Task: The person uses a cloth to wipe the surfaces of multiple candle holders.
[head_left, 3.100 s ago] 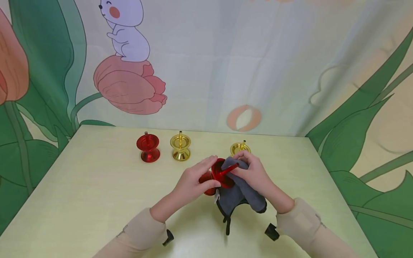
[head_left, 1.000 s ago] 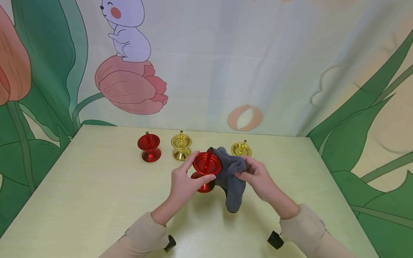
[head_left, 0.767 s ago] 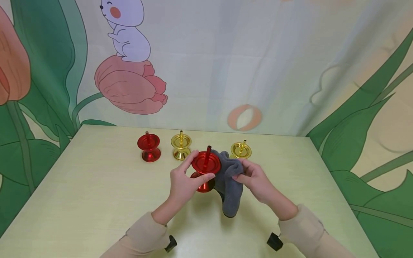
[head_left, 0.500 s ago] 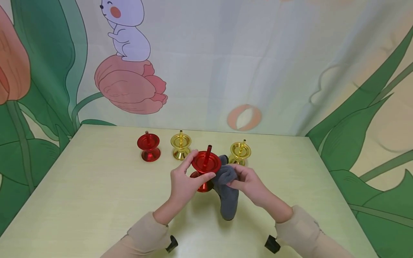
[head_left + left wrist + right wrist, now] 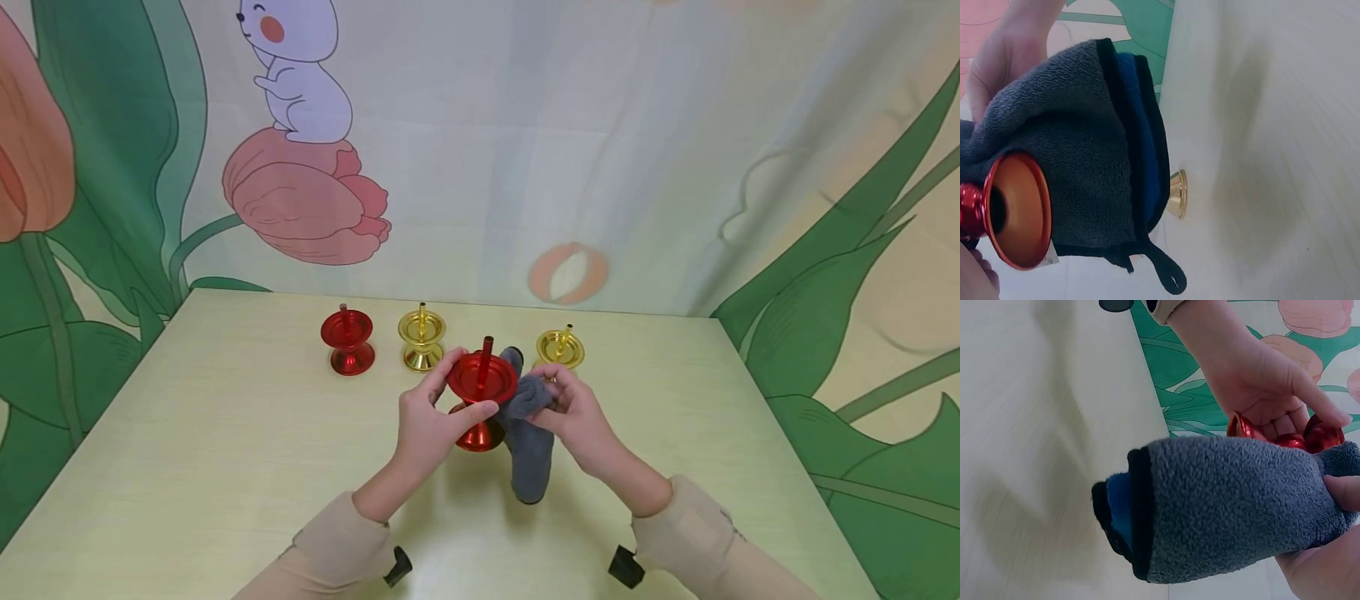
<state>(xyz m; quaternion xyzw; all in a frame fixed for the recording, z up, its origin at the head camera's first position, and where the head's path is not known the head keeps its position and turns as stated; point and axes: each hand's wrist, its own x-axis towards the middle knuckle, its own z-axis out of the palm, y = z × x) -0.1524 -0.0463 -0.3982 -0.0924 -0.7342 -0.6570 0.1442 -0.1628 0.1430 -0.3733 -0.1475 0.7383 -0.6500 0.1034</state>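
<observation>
My left hand (image 5: 431, 421) grips a shiny red metal candle holder (image 5: 482, 382) above the table, thumb at the front below the dish and fingers behind. It stands roughly upright, its stem tube pointing up. The right hand (image 5: 577, 417) pinches a bunched grey cloth (image 5: 531, 467) against the holder's right side. In the left wrist view, the cloth (image 5: 1085, 137) hangs beside the flared red base (image 5: 1019, 209), showing a black edge, blue underside and loop. From the right wrist, the folded cloth (image 5: 1229, 506) hides much of the holder.
Along the table's back stand another red candle holder (image 5: 348, 342) and a gold candle holder (image 5: 422, 336). A second gold candle holder (image 5: 561, 347) stands behind my right hand, partly hidden. A printed curtain (image 5: 465, 167) hangs behind the pale table (image 5: 225, 467).
The red candle holder was tilted to the right with the cloth over its dish; now it is upright. The cloth has slid to its right side, and the right hand has shifted slightly left.
</observation>
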